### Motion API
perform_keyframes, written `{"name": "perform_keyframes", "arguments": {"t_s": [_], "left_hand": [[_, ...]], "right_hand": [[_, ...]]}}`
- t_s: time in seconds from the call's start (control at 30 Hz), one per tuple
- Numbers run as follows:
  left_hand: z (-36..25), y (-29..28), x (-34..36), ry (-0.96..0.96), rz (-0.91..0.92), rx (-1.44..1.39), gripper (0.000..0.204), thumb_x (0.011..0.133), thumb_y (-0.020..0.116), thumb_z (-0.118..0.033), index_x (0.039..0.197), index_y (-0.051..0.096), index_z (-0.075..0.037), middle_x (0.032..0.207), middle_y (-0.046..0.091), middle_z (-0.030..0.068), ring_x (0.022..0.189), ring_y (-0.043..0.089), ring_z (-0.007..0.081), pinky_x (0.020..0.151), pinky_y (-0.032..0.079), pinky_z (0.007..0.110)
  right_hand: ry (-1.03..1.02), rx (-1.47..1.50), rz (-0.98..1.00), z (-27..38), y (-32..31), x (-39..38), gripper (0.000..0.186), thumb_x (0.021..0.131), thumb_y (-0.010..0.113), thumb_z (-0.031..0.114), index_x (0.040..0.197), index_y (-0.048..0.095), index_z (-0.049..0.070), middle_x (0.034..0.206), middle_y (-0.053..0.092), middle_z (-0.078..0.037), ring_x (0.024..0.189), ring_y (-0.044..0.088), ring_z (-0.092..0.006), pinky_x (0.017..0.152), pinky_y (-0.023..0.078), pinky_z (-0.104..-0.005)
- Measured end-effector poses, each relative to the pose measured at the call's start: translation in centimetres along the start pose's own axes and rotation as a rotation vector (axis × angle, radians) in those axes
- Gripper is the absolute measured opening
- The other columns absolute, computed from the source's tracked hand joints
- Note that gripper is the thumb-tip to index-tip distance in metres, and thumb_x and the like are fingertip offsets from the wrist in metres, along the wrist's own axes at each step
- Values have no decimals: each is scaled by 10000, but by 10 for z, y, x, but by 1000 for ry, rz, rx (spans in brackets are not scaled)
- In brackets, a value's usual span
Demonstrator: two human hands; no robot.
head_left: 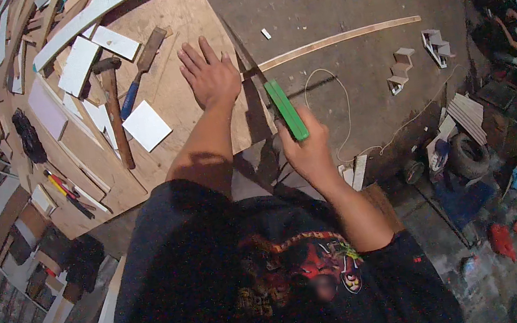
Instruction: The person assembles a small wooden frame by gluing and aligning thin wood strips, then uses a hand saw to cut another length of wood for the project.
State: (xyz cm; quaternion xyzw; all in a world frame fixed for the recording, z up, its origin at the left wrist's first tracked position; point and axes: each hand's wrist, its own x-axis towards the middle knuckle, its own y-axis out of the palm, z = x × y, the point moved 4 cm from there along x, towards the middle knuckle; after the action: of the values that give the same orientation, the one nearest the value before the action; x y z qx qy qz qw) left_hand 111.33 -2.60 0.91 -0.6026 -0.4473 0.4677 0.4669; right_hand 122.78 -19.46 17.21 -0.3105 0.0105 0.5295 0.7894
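My left hand lies flat on the plywood worktable near its right edge, fingers spread. A long, slightly curved wooden strip reaches out past that edge, its near end beside my left palm. Whether the palm presses on the strip is hard to see. My right hand is wrapped round the green handle of a handsaw. The thin dark blade points away from me and crosses the strip just off the table edge. How deep the teeth sit in the wood cannot be made out.
On the table are a hammer, a blue-handled flat-bladed tool, a white square piece, pliers and several wood offcuts. Zigzag pieces and a pale cord lie on the floor. Another person is at far right.
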Motion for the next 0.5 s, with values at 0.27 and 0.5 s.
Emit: {"name": "perform_keyframes", "arguments": {"t_s": [0.27, 0.5], "left_hand": [[-5, -3, 0, -2, 38, -6, 694, 1029, 408, -368, 1590, 148, -53, 1635, 85, 281, 1521, 66, 447, 1221, 78, 552], [-2, 3, -1, -13, 14, 21, 696, 1028, 386, -400, 1598, 160, -71, 1637, 106, 270, 1525, 83, 421, 1223, 83, 532]], "right_hand": [[-6, -62, 33, -13, 12, 1, 208, 880, 693, 95, 1045, 589, 24, 881, 685, -218, 864, 696, -424, 714, 558, -443], [-81, -26, -14, -5, -7, -23, 193, 886, 684, 100, 1045, 597, 35, 802, 669, -180, 799, 708, -374, 672, 544, -410]]}}
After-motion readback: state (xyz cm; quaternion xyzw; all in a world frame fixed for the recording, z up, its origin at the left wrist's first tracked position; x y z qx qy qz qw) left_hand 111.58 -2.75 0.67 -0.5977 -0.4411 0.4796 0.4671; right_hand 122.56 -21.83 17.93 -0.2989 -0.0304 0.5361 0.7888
